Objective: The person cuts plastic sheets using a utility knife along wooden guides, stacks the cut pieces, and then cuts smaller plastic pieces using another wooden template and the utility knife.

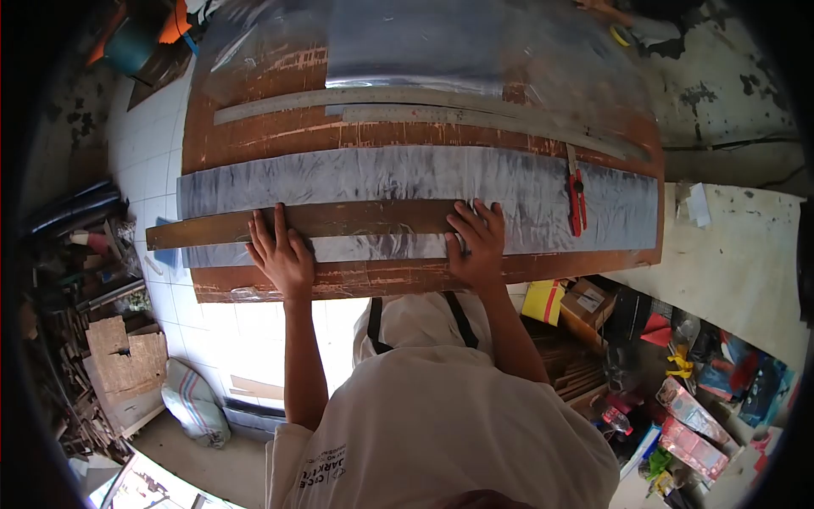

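Observation:
A long brown strip [373,218] lies across a grey streaked sheet [407,170] on the worn brown tabletop [356,278]. My left hand [284,259] rests flat on the left half of the strip, fingers spread. At the strip's right end, my right hand [481,246] presses down with its fingers apart, hiding that end. The strip's left end juts out past the table edge. A red utility knife [577,204] lies on the sheet, to the right of my right hand. Neither hand is wrapped around anything.
Long metal rulers [441,114] lie behind the sheet, near a shiny transparent sheet [407,47]. Scrap wood [127,365] and a white sack [195,403] stand on the left. Cardboard boxes [587,301] and clutter fill the floor at right. Another person's hand [604,8] shows at the far right.

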Available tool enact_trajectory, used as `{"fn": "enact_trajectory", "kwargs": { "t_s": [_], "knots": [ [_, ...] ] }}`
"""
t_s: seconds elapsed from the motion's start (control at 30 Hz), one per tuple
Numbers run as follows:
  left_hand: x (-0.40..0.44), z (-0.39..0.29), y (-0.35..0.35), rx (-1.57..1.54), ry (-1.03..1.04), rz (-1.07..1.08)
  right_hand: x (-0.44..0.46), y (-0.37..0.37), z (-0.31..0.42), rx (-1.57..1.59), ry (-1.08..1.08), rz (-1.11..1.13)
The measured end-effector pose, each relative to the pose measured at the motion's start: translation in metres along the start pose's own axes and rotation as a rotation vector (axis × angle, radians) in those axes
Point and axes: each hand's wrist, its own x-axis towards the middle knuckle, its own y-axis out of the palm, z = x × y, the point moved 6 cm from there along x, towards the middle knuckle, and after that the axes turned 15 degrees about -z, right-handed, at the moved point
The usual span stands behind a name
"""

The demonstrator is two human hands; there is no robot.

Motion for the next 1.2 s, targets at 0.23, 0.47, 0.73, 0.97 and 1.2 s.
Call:
{"fn": "enact_trajectory", "kwargs": {
  "t_s": [0.23, 0.47, 0.73, 0.97, 1.2],
  "knots": [
    [-0.001, 0.002, -0.002, -0.026, -0.022, -0.015, 0.0, -0.005, 0.001, 0.035, 0.015, -0.02],
    [-0.001, 0.001, -0.003, -0.064, -0.05, -0.047, 0.007, -0.021, -0.029, 0.39, 0.242, -0.049],
    [-0.004, 0.011, -0.003, -0.069, -0.063, -0.094, 0.058, -0.116, -0.178, -0.397, 0.257, -0.15],
    [-0.005, 0.003, -0.009, -0.035, -0.149, -0.093, 0.073, -0.111, -0.219, -0.46, 0.357, 0.336],
    [-0.018, -0.062, -0.005, -0.016, -0.654, -0.231, 0.102, -0.119, -0.226, -0.085, 0.569, 0.456]
  ]
}}
